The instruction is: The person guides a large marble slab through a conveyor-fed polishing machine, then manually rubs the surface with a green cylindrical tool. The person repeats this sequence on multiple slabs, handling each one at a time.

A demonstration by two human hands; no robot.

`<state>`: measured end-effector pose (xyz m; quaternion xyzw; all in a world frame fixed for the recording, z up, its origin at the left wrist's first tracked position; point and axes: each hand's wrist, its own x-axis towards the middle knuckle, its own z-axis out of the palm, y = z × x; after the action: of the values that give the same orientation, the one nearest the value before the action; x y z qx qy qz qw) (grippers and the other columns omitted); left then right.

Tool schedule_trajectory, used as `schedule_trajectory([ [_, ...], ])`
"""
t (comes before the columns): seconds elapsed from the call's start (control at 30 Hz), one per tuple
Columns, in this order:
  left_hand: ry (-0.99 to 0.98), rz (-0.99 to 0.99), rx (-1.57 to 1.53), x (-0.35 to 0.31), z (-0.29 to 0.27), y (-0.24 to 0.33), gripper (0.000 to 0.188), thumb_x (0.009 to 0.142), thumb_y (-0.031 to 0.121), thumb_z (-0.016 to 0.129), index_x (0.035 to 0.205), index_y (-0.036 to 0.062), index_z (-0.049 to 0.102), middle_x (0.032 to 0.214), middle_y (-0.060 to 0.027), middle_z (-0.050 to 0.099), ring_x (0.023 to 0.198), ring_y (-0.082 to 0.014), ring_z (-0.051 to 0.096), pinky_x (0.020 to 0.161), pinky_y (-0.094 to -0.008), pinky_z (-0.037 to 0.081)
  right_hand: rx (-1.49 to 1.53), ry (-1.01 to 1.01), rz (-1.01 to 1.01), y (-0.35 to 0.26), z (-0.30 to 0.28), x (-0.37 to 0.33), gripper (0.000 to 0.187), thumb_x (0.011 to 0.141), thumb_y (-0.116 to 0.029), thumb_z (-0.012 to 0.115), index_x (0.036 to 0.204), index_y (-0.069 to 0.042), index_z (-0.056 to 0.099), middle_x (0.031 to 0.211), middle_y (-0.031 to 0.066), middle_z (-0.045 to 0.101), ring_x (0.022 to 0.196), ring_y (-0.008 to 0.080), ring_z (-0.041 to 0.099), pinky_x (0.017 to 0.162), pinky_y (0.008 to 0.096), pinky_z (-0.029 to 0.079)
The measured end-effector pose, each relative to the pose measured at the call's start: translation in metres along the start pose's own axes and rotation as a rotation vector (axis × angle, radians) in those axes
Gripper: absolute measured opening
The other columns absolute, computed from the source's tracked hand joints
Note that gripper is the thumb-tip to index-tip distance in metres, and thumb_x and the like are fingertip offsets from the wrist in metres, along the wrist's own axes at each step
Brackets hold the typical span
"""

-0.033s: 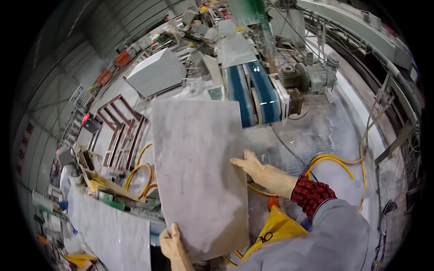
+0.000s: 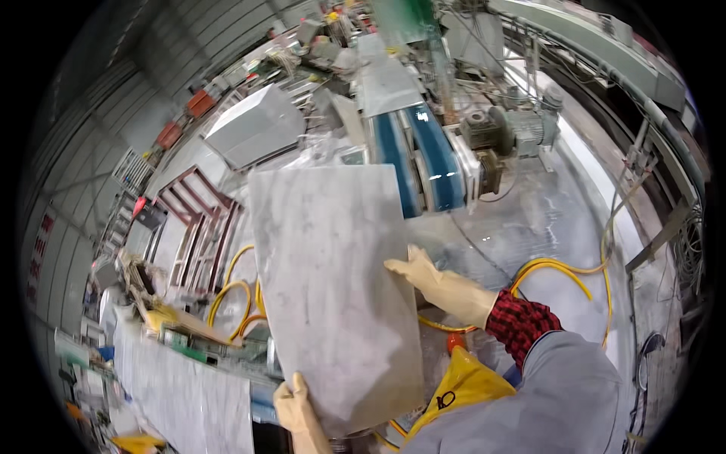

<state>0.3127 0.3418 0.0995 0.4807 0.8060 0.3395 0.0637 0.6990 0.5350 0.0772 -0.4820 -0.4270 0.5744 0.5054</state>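
A large rectangular grey-white stone slab is held up in front of me between my two hands. My left hand, in a cream rubber glove, grips the slab's lower left edge with the thumb lying on its face. Farther up, on the right edge, my right hand is closed on the slab, also in a cream glove; its other fingers are hidden behind the stone. A red and black checked cuff shows above the right glove.
Beyond the slab is a conveyor with blue belts, a motor beside it. Yellow hoses lie on the wet floor. A dark red metal rack and a block-like stack stand left. Another pale slab lies lower left.
The slab has tilted slightly, its lower end shifting right and its top edge a little left. My left hand has moved slightly right with it. Both hands keep their grip.
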Motion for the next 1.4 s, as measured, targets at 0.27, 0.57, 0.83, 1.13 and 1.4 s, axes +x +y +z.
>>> schedule_trajectory([
  [0.27, -0.427, -0.325, -0.415, -0.017, 0.194, 0.127, 0.055, 0.102, 0.050, 0.072, 0.091, -0.0034, 0.074, 0.074, -0.0072, 0.064, 0.068, -0.0208, 0.057, 0.066, -0.0394, 0.048, -0.182, 0.302, 0.193, -0.059, -0.160, 0.100, 0.049, 0.087, -0.018, 0.087, 0.128, 0.001, 0.068, 0.106, 0.0076, 0.072, 0.093, 0.0178, 0.067, 0.084, 0.0353, 0.055],
  [0.57, -0.772, -0.340, -0.227, -0.012, 0.250, 0.191, 0.069, 0.104, 0.061, 0.060, 0.121, -0.0044, 0.077, 0.099, -0.0151, 0.077, 0.084, -0.0255, 0.068, 0.079, -0.0419, 0.053, -0.018, 0.434, 0.416, 0.046, -0.268, 0.133, 0.068, 0.091, -0.027, 0.086, 0.148, 0.001, 0.059, 0.139, 0.0157, 0.070, 0.127, 0.0248, 0.067, 0.106, 0.0378, 0.053],
  [0.83, -0.886, -0.279, -0.203, 0.044, 0.272, 0.239, 0.071, 0.105, 0.064, 0.053, 0.129, 0.0012, 0.075, 0.102, -0.0138, 0.077, 0.089, -0.0236, 0.071, 0.080, -0.0412, 0.054, -0.396, 0.532, 0.346, 0.099, -0.304, 0.204, 0.056, 0.091, -0.034, 0.086, 0.134, -0.002, 0.070, 0.123, 0.0092, 0.076, 0.113, 0.0184, 0.070, 0.096, 0.0343, 0.055],
  [1.13, -0.958, -0.211, -0.004, 0.102, 0.337, 0.214, 0.078, 0.103, 0.078, 0.040, 0.144, 0.0174, 0.068, 0.140, -0.0172, 0.069, 0.132, -0.0396, 0.063, 0.109, -0.0503, 0.047, -0.593, 0.144, 0.160, 0.058, -0.278, 0.067, 0.045, 0.108, -0.021, 0.067, 0.150, -0.003, 0.060, 0.122, 0.0126, 0.075, 0.110, 0.0222, 0.071, 0.096, 0.0375, 0.057],
  [1.4, -1.089, -0.088, -0.024, 0.144, 0.352, 0.249, 0.073, 0.108, 0.067, 0.036, 0.142, 0.0096, 0.065, 0.138, -0.0206, 0.069, 0.132, -0.0421, 0.062, 0.110, -0.0478, 0.046, -0.504, 0.051, 0.380, 0.064, -0.229, -0.050, 0.053, 0.112, -0.032, 0.062, 0.154, -0.002, 0.055, 0.133, 0.0131, 0.072, 0.118, 0.0247, 0.069, 0.104, 0.0389, 0.055],
])
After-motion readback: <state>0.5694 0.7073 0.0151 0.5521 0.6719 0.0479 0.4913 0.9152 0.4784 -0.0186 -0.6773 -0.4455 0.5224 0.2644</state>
